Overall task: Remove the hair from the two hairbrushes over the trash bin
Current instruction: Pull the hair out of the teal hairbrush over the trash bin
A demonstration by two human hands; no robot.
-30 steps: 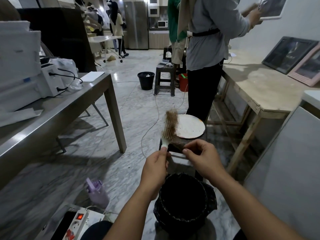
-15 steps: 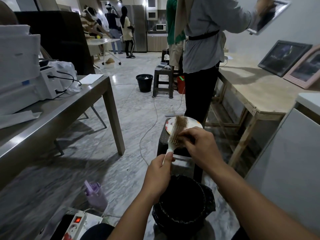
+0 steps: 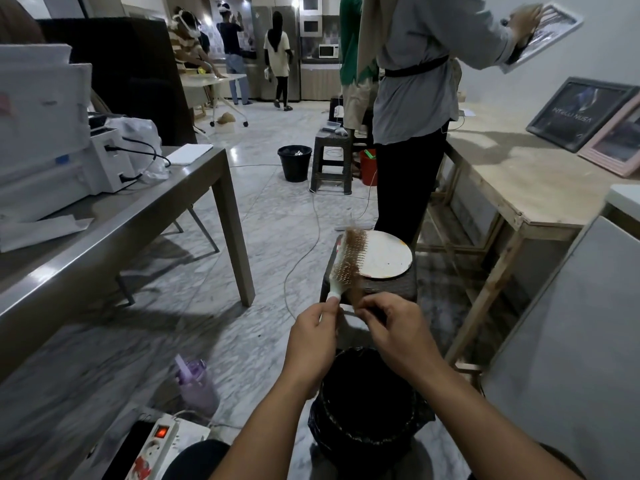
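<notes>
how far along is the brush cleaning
Early. In hand: the left hand holds the hairbrush by its handle above the trash bin, and the right hand pinches a tuft of hair pulled off its base. Left: the bristles remain matted with hair. A second brush is not in view, so its state cannot be judged.

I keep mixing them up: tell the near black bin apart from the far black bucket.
The black bag-lined trash bin sits directly below the hands; the black bucket stands far off beside a dark stool. The bin's bag drapes over its rim; the bucket's rim is bare. Both are round, black and upright.
</notes>
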